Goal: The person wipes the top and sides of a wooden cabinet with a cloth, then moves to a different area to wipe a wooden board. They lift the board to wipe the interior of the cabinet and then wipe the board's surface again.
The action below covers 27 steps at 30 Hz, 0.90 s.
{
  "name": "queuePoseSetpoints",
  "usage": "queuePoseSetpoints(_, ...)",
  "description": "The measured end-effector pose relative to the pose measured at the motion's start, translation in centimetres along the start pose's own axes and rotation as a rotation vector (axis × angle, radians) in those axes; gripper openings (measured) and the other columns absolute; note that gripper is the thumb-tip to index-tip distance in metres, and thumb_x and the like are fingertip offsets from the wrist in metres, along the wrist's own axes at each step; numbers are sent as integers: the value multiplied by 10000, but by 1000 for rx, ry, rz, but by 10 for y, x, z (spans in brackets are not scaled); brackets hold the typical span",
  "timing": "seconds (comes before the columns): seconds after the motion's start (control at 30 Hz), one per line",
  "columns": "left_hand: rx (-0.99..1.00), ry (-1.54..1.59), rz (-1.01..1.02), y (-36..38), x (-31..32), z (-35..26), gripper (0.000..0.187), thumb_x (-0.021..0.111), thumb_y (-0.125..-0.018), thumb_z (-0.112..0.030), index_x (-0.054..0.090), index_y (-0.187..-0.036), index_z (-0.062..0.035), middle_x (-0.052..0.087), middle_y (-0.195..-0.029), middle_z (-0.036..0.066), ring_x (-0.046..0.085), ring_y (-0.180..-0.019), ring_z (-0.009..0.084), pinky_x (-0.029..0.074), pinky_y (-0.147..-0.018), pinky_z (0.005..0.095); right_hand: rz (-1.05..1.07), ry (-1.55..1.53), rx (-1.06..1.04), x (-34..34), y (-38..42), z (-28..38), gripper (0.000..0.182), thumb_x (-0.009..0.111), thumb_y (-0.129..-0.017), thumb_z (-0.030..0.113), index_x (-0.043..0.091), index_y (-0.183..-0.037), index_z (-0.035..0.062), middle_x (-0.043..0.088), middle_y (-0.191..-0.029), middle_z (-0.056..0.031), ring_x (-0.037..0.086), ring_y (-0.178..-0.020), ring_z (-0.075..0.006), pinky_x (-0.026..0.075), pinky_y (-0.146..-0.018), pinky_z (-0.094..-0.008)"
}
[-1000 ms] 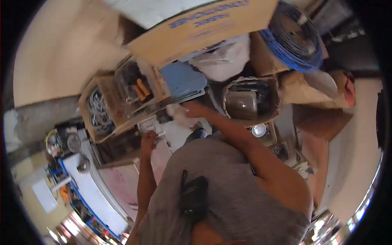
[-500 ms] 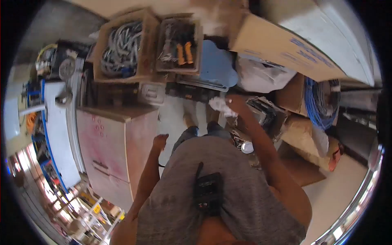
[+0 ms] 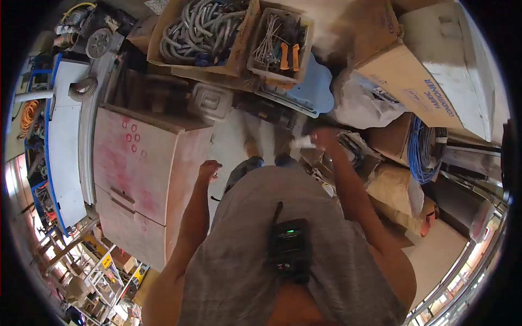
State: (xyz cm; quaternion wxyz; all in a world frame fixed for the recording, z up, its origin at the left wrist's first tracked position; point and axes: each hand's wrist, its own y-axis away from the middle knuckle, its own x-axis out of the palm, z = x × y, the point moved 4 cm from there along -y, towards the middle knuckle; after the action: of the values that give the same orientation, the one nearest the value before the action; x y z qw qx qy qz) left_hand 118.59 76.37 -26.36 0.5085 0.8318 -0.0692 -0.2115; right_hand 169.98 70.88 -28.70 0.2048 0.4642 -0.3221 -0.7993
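Fingers of my right hand point(image 3: 324, 140) pinch a blurred white piece point(image 3: 303, 142), likely by one end for a light grip, near the torn brown cardboard box point(image 3: 371, 164). My left hand point(image 3: 208, 171): fingers half-curled, seemingly empty, by the pink-stained cabinet point(image 3: 147, 163).

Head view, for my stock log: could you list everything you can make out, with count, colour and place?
Carton: one, brown, upper right
Open box: one, brown, top
Curved pieces: several, grey, inside it
Tub: one, clear, right of that box
Handles: two, orange, in tub
Plastic piece: one, blue, below tub
Bag: one, whitish, beside carton
Coil: one, blue, right
Lidded container: one, pale grey, centre-left
Cabinet: one, pinkish-white, left
Device: one, black, on shirt
Other clutter: uncountable
White item: one, blurred, at right hand
Right hand: one, brown, centre
Left hand: one, brown, beside cabinet
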Motion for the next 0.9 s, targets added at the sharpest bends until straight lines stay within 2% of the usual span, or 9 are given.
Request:
queuePoseSetpoints(0.1,-120,-23,66,-29,-14,34,436,696,-698,-100,574,-1115,-66,586,-854,84,590,-808,205,530,-701,421,-384,-174,51,90,81,-37,491,691,-651,294,610,-1094,98,621,-1029,-183,586,-976,-358,458,-833,-434)
queuePoseSetpoints(0.13,-121,38,140,-41,-17,45,444,658,-712,-65,555,-1144,-83,591,-851,88,602,-778,212,535,-719,414,-246,-180,377,139,95,-70,528,702,-660,283,590,-1125,60,619,-1059,-186,580,-1004,-359,452,-856,-419)
queuePoseSetpoints(0.23,-161,101,250,-56,-29,53,466,600,-738,-10,519,-1189,-100,606,-873,102,622,-720,226,541,-698,398,-240,-360,451,174,190,-58,614,706,-683,221,503,-1237,51,553,-1163,-236,544,-1052,-385,436,-873,-434)
queuePoseSetpoints(0.33,-83,40,311,-58,-29,31,418,553,-780,11,510,-1185,-83,638,-911,129,633,-621,227,515,-552,344,-52,-425,776,254,237,-115,321,686,-694,279,658,-890,27,654,-931,-168,626,-813,-334,464,-707,-464)
queuePoseSetpoints(0.57,242,-133,271,-22,-34,-57,240,502,-867,-100,571,-1093,-63,661,-775,123,576,-565,182,470,-523,320,-630,269,80,173,224,-60,324,640,-700,305,638,-756,-14,642,-773,-218,617,-730,-381,460,-646,-462)
queuePoseSetpoints(0.6,245,-114,249,-31,-34,-49,240,502,-867,-100,571,-1093,-63,661,-775,123,576,-565,182,470,-523,320,-489,-9,268,164,203,-64,419,603,-760,391,623,-849,-18,635,-831,-219,616,-797,-366,453,-687,-464)
queuePoseSetpoints(0.7,1009,-358,42,-24,-40,-43,285,483,-896,-280,637,-961,-49,644,-722,146,590,-660,228,478,-613,343,-432,-189,352,114,160,-8,436,585,-780,383,614,-925,-27,620,-890,-236,594,-852,-401,440,-733,-475)
queuePoseSetpoints(0.77,435,-141,-12,4,-52,-29,474,457,-883,-436,660,-768,-24,638,-741,178,590,-743,306,465,-712,379,-541,-103,261,76,153,57,363,604,-740,289,620,-908,-32,613,-892,-251,573,-841,-452,433,-738,-485)
queuePoseSetpoints(0.9,441,-285,-231,38,-77,42,640,449,-841,-562,618,-636,20,620,-695,208,592,-712,346,447,-748,433,-564,-265,78,84,133,97,430,603,-757,303,588,-1035,-24,605,-937,-255,560,-898,-455,426,-784,-483)
